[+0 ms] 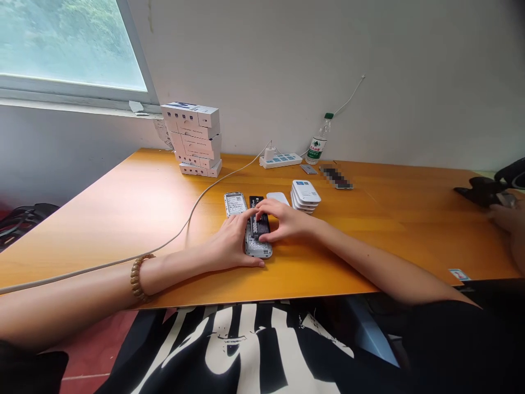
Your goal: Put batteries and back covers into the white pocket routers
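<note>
My right hand (285, 220) pinches a black battery (261, 225) with white lettering between thumb and fingers. Beneath the battery lies a small white device (258, 250), its inner face up. My left hand (229, 241) is curved against that device, thumb along its near edge and fingertips by the battery's left side. Just beyond the left fingers, partly covered by them, is a white casing (235, 203) with a printed label; whether it is separate from the device I cannot tell. Behind my right hand rests a smooth white piece (278, 197).
Right of my hands stands a stack of white devices (305, 192). Farther back are a pile of white boxes (197, 139), a power strip (281, 160), a water bottle (318, 145) and a phone (337, 178). A cable (188, 221) crosses the left side. Another person's hand (506, 219) shows far right.
</note>
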`<control>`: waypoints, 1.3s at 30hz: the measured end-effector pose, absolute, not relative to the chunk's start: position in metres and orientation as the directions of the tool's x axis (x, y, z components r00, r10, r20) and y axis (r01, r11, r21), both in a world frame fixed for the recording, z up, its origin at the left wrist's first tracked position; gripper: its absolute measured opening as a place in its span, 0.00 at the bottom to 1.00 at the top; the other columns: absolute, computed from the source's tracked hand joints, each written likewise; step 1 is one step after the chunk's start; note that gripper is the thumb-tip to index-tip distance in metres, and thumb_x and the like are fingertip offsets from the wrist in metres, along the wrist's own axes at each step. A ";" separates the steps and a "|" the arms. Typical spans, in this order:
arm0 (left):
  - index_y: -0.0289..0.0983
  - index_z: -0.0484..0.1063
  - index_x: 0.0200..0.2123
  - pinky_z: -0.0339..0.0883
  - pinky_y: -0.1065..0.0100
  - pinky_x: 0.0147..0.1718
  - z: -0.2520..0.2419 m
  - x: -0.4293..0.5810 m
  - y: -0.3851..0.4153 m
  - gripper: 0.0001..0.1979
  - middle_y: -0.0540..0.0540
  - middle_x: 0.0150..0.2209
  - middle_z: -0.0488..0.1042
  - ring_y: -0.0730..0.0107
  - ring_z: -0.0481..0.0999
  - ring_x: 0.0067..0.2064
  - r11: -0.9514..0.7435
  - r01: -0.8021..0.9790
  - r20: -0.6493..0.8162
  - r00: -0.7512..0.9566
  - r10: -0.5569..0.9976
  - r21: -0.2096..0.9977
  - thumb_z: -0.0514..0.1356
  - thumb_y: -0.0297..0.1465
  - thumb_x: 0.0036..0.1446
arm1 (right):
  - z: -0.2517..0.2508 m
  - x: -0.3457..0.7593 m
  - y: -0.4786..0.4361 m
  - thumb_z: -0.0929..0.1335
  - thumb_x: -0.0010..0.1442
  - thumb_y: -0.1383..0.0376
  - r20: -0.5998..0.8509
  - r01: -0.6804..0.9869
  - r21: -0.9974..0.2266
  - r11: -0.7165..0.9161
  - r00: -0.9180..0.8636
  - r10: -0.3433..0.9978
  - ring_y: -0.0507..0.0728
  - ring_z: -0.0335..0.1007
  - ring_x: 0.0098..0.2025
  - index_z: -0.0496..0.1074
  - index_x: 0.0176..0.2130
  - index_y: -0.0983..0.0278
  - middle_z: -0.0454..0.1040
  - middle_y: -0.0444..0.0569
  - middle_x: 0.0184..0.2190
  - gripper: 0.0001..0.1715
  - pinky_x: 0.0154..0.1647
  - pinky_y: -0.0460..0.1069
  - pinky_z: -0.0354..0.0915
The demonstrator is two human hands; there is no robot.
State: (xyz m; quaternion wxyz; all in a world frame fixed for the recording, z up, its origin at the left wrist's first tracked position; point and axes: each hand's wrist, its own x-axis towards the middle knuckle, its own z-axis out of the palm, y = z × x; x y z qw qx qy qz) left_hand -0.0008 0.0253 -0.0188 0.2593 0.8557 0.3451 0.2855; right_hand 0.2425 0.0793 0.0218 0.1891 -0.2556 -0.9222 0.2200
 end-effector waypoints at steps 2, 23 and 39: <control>0.43 0.47 0.73 0.65 0.32 0.62 -0.018 -0.001 0.026 0.62 0.32 0.67 0.64 0.29 0.67 0.66 -0.632 0.439 0.311 0.603 0.734 0.639 0.78 0.49 0.43 | 0.020 0.239 0.074 0.81 0.55 0.55 0.210 0.372 -0.516 0.771 -0.818 0.535 0.65 0.68 0.56 0.77 0.45 0.62 0.72 0.55 0.52 0.23 0.59 0.60 0.68; 0.41 0.59 0.66 0.67 0.37 0.61 -0.015 -0.001 0.028 0.52 0.33 0.64 0.68 0.35 0.69 0.64 -0.655 0.463 0.313 0.617 0.722 0.598 0.78 0.49 0.42 | 0.041 0.240 0.052 0.79 0.60 0.58 0.044 0.449 -0.464 0.764 -0.850 0.525 0.67 0.72 0.61 0.77 0.57 0.65 0.72 0.61 0.60 0.28 0.61 0.60 0.70; 0.40 0.60 0.65 0.67 0.36 0.61 -0.016 -0.003 0.029 0.50 0.32 0.64 0.68 0.35 0.69 0.65 -0.660 0.464 0.307 0.627 0.716 0.591 0.77 0.51 0.44 | 0.023 0.232 0.064 0.78 0.62 0.63 0.183 0.393 -0.438 0.809 -0.841 0.508 0.63 0.75 0.52 0.83 0.49 0.65 0.77 0.58 0.50 0.15 0.56 0.57 0.72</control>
